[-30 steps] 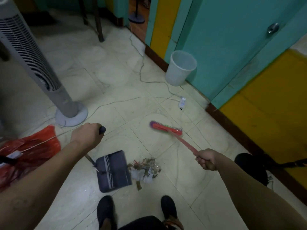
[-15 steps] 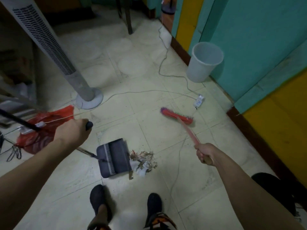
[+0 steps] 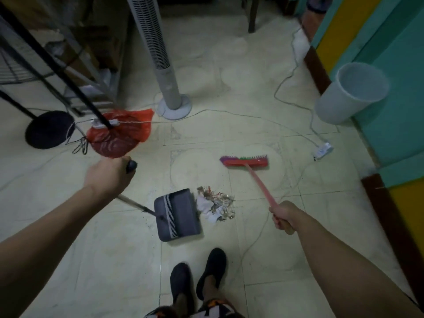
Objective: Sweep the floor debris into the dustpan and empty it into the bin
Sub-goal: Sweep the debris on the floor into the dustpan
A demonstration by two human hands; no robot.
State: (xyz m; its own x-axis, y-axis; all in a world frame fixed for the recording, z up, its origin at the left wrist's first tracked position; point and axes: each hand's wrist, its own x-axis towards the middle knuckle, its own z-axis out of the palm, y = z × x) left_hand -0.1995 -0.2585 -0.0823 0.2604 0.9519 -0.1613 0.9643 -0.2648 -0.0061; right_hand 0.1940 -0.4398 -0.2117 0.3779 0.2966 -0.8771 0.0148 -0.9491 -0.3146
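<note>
A dark grey dustpan [image 3: 176, 214] lies flat on the pale tiled floor, its open edge facing right. Touching that edge is a small heap of debris [image 3: 216, 205]: white paper scraps and dry bits. My left hand [image 3: 107, 176] grips the black top of the dustpan's long handle. My right hand [image 3: 283, 216] grips the pink handle of a red broom, whose head [image 3: 245, 160] rests on the floor beyond the heap. A white bin [image 3: 348, 94] stands at the right by the teal wall.
A grey tower fan [image 3: 169, 86] stands behind the heap, with cables running across the floor to a white plug block [image 3: 323, 150]. A red mesh bag [image 3: 120, 131] and black stand legs lie at the left. My dark shoes [image 3: 198, 280] are just below the dustpan.
The view has swung left, so the bin and wall sit further right. The broom head has turned broadside and stays beyond the heap. The dustpan still lies against the debris.
</note>
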